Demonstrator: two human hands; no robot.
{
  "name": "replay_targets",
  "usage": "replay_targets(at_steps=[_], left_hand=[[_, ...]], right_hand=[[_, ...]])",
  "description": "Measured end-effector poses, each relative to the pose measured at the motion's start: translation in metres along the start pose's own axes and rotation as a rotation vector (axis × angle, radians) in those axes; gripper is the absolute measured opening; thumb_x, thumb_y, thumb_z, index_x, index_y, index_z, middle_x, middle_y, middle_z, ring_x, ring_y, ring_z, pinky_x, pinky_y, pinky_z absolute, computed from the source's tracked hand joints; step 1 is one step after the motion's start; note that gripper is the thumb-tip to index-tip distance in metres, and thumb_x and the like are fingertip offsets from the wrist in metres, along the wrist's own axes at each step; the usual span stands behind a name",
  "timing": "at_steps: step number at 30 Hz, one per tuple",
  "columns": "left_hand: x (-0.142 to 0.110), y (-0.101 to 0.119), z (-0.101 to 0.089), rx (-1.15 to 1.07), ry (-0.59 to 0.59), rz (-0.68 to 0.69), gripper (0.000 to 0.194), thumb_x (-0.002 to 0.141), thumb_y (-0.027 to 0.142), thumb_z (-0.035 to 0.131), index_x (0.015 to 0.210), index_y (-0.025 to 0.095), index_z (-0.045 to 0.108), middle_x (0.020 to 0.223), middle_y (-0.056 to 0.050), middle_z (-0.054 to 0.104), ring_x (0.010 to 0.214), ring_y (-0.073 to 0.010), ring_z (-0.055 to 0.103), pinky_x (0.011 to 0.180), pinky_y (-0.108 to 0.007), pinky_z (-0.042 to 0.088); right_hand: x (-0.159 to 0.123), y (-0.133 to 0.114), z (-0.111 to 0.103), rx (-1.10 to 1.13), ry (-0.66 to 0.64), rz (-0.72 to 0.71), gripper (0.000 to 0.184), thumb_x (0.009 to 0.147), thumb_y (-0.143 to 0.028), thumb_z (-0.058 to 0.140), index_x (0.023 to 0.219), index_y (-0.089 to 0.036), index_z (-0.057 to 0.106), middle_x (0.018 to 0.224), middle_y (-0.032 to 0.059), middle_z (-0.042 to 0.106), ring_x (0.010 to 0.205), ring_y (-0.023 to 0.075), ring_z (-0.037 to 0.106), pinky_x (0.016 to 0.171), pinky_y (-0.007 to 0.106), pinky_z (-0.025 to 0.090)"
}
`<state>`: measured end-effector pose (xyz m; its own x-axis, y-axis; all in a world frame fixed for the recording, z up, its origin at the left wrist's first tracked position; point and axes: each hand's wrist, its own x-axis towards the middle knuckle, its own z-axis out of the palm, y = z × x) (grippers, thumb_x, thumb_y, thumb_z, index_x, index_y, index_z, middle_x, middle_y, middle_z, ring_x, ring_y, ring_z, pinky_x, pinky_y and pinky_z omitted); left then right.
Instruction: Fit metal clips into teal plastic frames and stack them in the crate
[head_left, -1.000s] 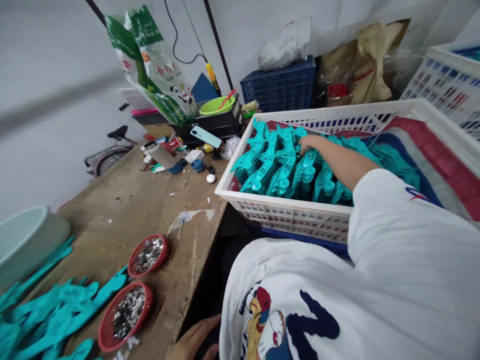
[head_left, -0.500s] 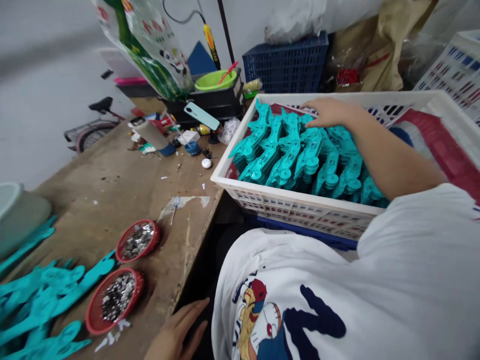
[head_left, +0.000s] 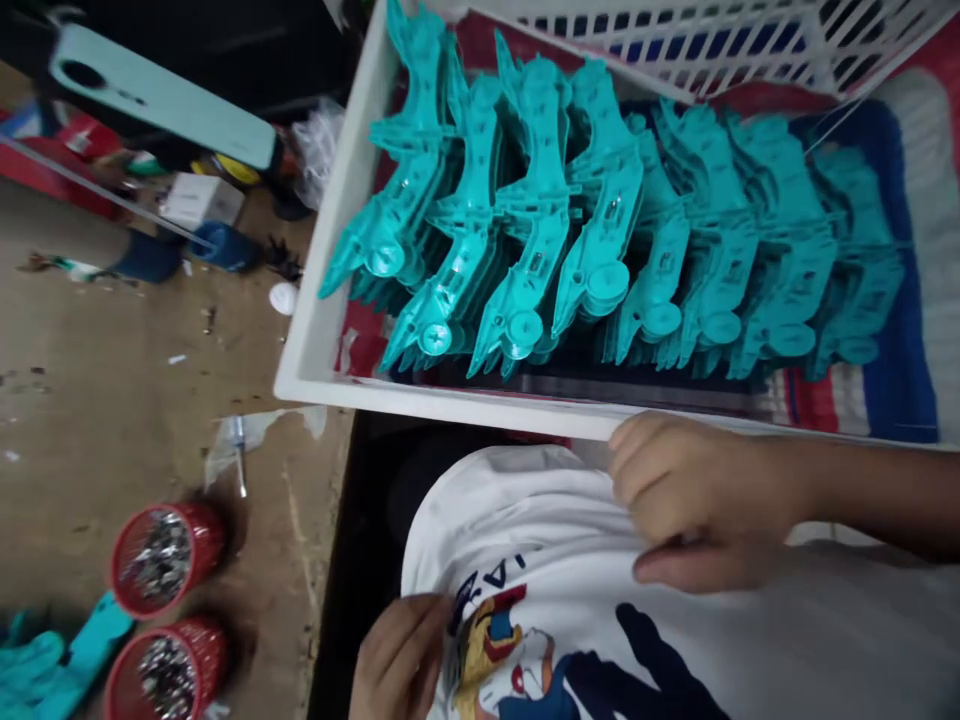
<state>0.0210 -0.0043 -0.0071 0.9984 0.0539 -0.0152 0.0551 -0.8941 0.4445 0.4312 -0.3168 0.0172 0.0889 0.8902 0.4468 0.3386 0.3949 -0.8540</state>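
The person's right hand (head_left: 697, 500) sits against the front of their white T-shirt (head_left: 525, 520), just below the crate's near rim, its fingers curled in a narrow grip; whether it pinches the cloth, I cannot tell. The left hand (head_left: 397, 655) lies lower, at the shirt's edge, fingers close together, and its grip is just as unclear.

Just ahead, the teal moulded plastic pieces (head_left: 517, 250) stand packed in slanted, overlapping rows inside a white plastic crate (head_left: 450, 400). Each is a long, forked body with a round disc at its near end. A woven red, white and blue liner (head_left: 900, 300) shows around them.

Compared with a moment ago, the right hand has left the pieces and come back to the shirt, and the view has tipped down over the crate.

Left of the crate, the wooden table (head_left: 97, 400) carries two red bowls (head_left: 161, 560) of small metal bits, more teal pieces (head_left: 82, 650) at the corner, and a small screwdriver (head_left: 238, 455) on a scrap of clear film. Farther off, a mint-green phone (head_left: 161, 110) lies tilted above a scatter of small items.
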Motion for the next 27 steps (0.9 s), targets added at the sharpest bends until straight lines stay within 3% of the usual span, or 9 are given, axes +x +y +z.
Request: replay_targets(at_steps=[2,5,6,8,11,15,21,24,27], left_hand=[[0.058,0.016,-0.025,-0.041,0.053,0.107,0.037,0.115,0.009,0.074,0.136,0.029,0.097,0.126,-0.009,0.101,0.115,-0.0299,0.101,0.112,-0.043,0.086],[0.16,0.045,-0.051,-0.096,0.171,0.247,0.05,0.109,0.001,0.079,0.15,0.028,0.09,0.129,-0.009,0.098,0.123,-0.0302,0.098,0.112,-0.047,0.084],[0.193,0.054,-0.055,-0.069,0.258,0.242,0.046,0.11,0.002,0.08,0.149,0.026,0.089,0.132,-0.01,0.096,0.126,-0.0299,0.096,0.114,-0.047,0.083],[0.253,0.068,-0.053,0.021,0.316,0.18,0.035,0.118,0.014,0.079,0.149,0.023,0.089,0.141,-0.012,0.095,0.132,-0.0293,0.094,0.124,-0.046,0.078],[0.313,0.076,-0.037,0.139,0.246,0.061,0.037,0.129,0.033,0.065,0.154,0.019,0.088,0.148,-0.014,0.093,0.136,-0.0316,0.091,0.128,-0.049,0.075],[0.339,0.074,-0.024,0.184,0.134,0.073,0.042,0.129,0.036,0.06,0.152,0.019,0.091,0.148,-0.015,0.093,0.134,-0.0354,0.09,0.122,-0.053,0.075],[0.333,0.075,-0.024,0.175,0.129,0.124,0.03,0.128,0.029,0.068,0.142,0.019,0.092,0.14,-0.013,0.097,0.129,-0.0344,0.089,0.11,-0.048,0.076],[0.331,0.075,-0.019,0.172,0.155,0.126,0.027,0.127,0.027,0.07,0.139,0.018,0.092,0.137,-0.012,0.098,0.13,-0.0385,0.09,0.102,-0.052,0.078],[0.332,0.073,-0.015,0.153,0.158,0.122,0.028,0.126,0.028,0.069,0.137,0.019,0.093,0.137,-0.011,0.099,0.129,-0.042,0.093,0.096,-0.059,0.079]], right_hand=[[0.005,0.001,-0.008,0.22,0.078,0.07,0.052,0.122,-0.037,0.078,0.083,-0.03,0.045,0.065,-0.006,0.047,0.056,0.0173,0.04,0.063,0.044,0.032],[0.01,0.001,-0.011,0.31,0.157,0.092,0.047,0.121,-0.041,0.083,0.086,-0.03,0.053,0.065,-0.0066,0.047,0.054,0.0169,0.039,0.066,0.044,0.033],[0.01,0.0,-0.01,0.303,0.167,0.08,0.045,0.12,-0.041,0.084,0.087,-0.03,0.054,0.065,-0.0066,0.048,0.054,0.0168,0.039,0.065,0.045,0.033],[0.01,-0.002,-0.008,0.258,0.148,0.055,0.043,0.121,-0.039,0.082,0.09,-0.03,0.055,0.066,-0.0061,0.052,0.054,0.017,0.041,0.065,0.045,0.033],[0.009,-0.007,-0.007,0.164,0.088,0.065,0.042,0.125,-0.038,0.076,0.09,-0.03,0.052,0.07,-0.0044,0.056,0.057,0.0184,0.043,0.065,0.048,0.033],[0.011,-0.011,-0.008,0.0,0.044,0.068,0.045,0.129,-0.04,0.068,0.088,-0.03,0.053,0.074,-0.0021,0.059,0.062,0.0209,0.044,0.065,0.051,0.034],[0.012,-0.005,0.003,-0.077,0.15,0.08,0.051,0.139,-0.044,0.053,0.092,-0.027,0.064,0.076,-0.0009,0.064,0.066,0.0198,0.05,0.071,0.044,0.044],[0.006,0.001,0.009,-0.074,0.217,0.098,0.045,0.137,-0.048,0.064,0.098,-0.026,0.07,0.078,-0.0011,0.067,0.068,0.0191,0.053,0.074,0.04,0.046],[-0.001,0.001,0.011,-0.14,0.142,0.165,0.036,0.129,-0.044,0.081,0.1,-0.025,0.075,0.081,-0.0011,0.07,0.074,0.0191,0.059,0.082,0.038,0.053]])
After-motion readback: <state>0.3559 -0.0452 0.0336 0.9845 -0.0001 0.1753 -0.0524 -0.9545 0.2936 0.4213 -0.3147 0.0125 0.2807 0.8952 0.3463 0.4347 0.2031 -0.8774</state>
